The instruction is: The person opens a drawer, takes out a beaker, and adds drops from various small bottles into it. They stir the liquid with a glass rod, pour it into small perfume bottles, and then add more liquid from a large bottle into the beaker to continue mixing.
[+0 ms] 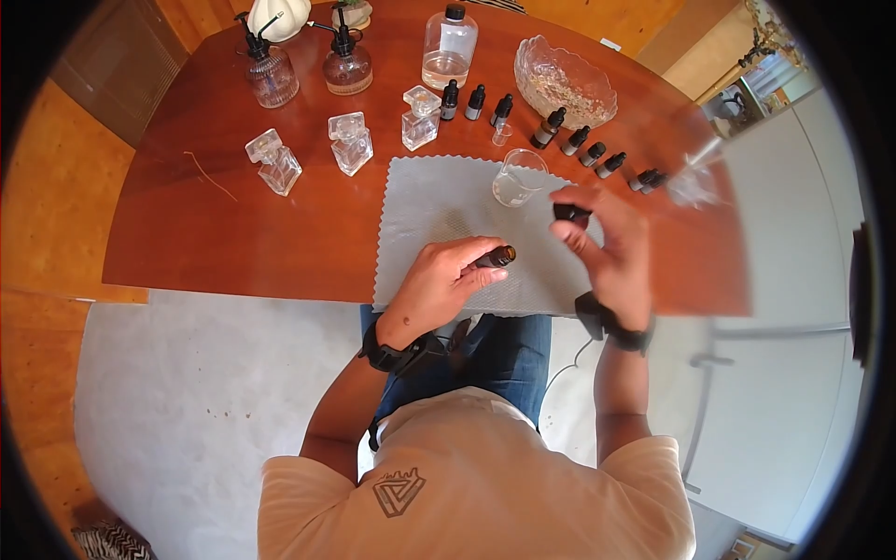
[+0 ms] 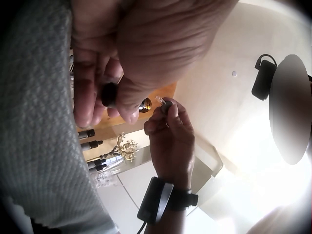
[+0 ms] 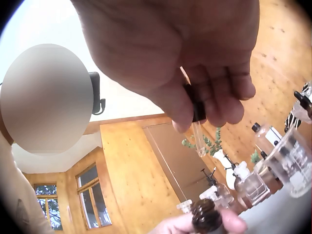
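My left hand (image 1: 431, 287) grips a small amber glass bottle (image 1: 497, 258), its threaded neck uncapped and tilted to the right over the grey mat (image 1: 411, 210). To the right of it, my right hand (image 1: 618, 250) pinches a black dropper cap (image 1: 571, 213) between thumb and fingers. In the right wrist view a clear glass pipette (image 3: 199, 139) points down from that cap, apart from the bottle neck (image 3: 206, 214) below. A glass beaker (image 1: 511, 190) stands on the mat just beyond both hands.
Several small black-capped bottles (image 1: 578, 142) line the table beyond the mat. Three square glass bottles (image 1: 351, 154) stand at the left. Behind are two ribbed spray bottles (image 1: 273, 82), a large clear bottle (image 1: 446, 67) and a glass bowl (image 1: 567, 89). Crumpled clear plastic (image 1: 695, 182) lies at the right.
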Motion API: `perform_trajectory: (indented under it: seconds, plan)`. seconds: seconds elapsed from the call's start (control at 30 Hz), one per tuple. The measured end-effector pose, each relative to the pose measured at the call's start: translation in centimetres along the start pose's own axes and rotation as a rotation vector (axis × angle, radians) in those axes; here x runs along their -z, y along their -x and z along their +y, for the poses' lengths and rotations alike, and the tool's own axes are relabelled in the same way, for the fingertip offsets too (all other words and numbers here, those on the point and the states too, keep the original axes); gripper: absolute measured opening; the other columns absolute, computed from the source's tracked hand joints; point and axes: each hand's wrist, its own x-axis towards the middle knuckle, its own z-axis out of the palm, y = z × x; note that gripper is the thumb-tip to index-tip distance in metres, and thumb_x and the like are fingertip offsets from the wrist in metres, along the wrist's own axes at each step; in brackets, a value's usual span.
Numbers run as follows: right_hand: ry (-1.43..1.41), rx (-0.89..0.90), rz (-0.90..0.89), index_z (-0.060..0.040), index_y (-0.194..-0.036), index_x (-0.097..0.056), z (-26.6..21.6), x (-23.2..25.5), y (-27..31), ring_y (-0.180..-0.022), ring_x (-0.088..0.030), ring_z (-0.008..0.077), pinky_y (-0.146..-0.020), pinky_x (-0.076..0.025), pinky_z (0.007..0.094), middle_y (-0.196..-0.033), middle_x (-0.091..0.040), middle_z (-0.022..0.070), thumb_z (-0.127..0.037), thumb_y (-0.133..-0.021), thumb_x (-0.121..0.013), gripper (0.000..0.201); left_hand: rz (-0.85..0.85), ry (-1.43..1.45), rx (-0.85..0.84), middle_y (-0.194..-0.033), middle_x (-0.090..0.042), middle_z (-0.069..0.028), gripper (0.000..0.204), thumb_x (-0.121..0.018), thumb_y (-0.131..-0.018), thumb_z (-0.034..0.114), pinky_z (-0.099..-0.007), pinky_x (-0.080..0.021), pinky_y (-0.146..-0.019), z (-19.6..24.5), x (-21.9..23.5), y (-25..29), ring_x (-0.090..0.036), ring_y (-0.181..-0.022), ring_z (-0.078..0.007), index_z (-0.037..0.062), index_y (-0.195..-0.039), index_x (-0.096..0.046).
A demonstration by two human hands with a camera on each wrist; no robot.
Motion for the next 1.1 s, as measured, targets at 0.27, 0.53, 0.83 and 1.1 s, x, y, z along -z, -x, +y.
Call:
perform_trajectory:
  seconds: [0.27,0.53,0.83,1.1]
  plan:
    - [-0.167,-0.095,0.255,0.003,-0.115,-0.07,1.3,2.2,-4.0,-0.082,-0.062,0.0105,-0.077,-0.05,0.0248,-0.092,-0.071,0.0053,-0.011,-0.097,-0.073,0.024,-0.004,-0.013,0.092,-0.103,-0.075,-0.0132,0.032,-0.074,-0.094,0.012,-0.0303,-0.056,-0.086,0.7,0.3,0.0,-0.069,-0.09,-0.0165,-0.0035,-0.121,-0.068]
    - [-0.237,-0.027,0.342,0.0024,-0.111,-0.068,1.7,1.6,-4.5,-0.079,-0.062,0.0078,-0.072,-0.049,0.022,-0.09,-0.071,0.0049,-0.011,-0.094,-0.078,0.023,0.018,-0.024,0.085,-0.102,-0.075,-0.0142,0.032,-0.075,-0.093,0.012,-0.0308,-0.056,-0.085,0.9,0.3,0.0,-0.07,-0.088,-0.0176,-0.0026,-0.121,-0.068]
    - [-0.144,-0.017,0.346,0.0009,-0.109,-0.07,2.3,0.4,-4.5,-0.074,-0.061,0.0082,-0.068,-0.049,0.0239,-0.087,-0.072,0.0053,-0.01,-0.093,-0.077,0.02,0.049,-0.012,0.082,-0.102,-0.075,-0.0137,0.031,-0.075,-0.093,0.012,-0.0304,-0.057,-0.083,0.9,0.2,0.1,-0.071,-0.088,-0.0173,-0.002,-0.12,-0.069]
    - [0.081,-0.159,0.119,0.0014,-0.101,-0.07,4.7,-2.0,-4.2,-0.065,-0.059,0.0142,-0.063,-0.047,0.0292,-0.074,-0.066,0.0105,-0.009,-0.089,-0.077,0.017,0.054,-0.053,0.119,-0.101,-0.075,-0.012,0.031,-0.076,-0.092,0.01,-0.0293,-0.057,-0.082,1.3,0.3,-0.1,-0.07,-0.087,-0.0149,-0.0028,-0.119,-0.069]
